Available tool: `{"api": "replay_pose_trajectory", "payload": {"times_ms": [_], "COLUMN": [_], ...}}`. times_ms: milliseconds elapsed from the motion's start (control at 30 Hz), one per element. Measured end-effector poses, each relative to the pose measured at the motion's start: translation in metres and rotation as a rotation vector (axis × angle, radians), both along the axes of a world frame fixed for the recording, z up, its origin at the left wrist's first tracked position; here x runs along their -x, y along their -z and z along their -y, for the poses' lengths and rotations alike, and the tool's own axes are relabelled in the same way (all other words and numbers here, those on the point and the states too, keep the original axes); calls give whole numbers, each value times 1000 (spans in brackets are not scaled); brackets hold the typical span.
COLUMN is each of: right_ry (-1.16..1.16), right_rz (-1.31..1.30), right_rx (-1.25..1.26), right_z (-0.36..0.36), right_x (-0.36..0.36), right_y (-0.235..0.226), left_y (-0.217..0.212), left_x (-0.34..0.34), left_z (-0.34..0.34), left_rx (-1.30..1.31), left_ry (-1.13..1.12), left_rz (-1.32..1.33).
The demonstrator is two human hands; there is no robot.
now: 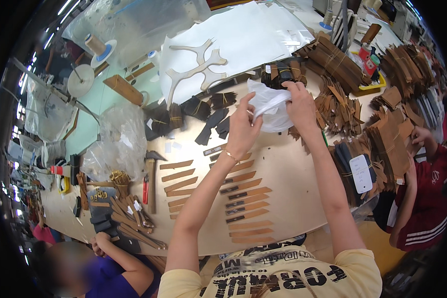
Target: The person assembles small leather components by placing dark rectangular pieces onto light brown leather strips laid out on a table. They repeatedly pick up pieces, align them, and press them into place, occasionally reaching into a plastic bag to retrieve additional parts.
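Observation:
Both my arms reach out over the table, and a thin white plastic bag [273, 107] is stretched between my hands. My left hand [243, 125] pinches its left side with the fingers. On the bag's right side my right hand [301, 107] is closed at the upper edge. What lies inside the bag, if anything, cannot be seen. Below my hands, brown leather strips [251, 206] lie in rows, several with small dark pieces on them. A shorter row of plain strips [180, 175] is partly covered by my left forearm.
Left stand a hammer [152, 184], red-handled tool [145, 189] and clear plastic bag [116, 144]. Black bundles [198, 107] lie beyond, near grey Y-shaped templates [198, 67]. Brown leather stacks [387, 141] crowd the right. Co-workers sit at left [109, 268] and right [424, 198].

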State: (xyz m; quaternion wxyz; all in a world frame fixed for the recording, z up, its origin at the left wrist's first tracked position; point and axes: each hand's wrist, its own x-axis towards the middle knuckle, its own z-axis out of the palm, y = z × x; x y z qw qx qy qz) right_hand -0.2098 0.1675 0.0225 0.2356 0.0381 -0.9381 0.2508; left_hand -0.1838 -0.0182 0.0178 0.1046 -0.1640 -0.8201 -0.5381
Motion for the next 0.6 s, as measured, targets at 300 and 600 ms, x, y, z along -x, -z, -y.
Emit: {"api": "replay_pose_trajectory", "payload": {"times_ms": [300, 600], "right_ry": [-65, -422], "right_rz": [10, 31], "right_rx": [65, -195], "right_z": [-9, 13], "right_x": [-4, -9], "right_y": [-12, 4], "left_y": [7, 15], "left_x": [1, 13], "left_z": [-19, -16], "left_rx": [-36, -84], "left_ry": [-30, -89], "left_rz": [-26, 30]}}
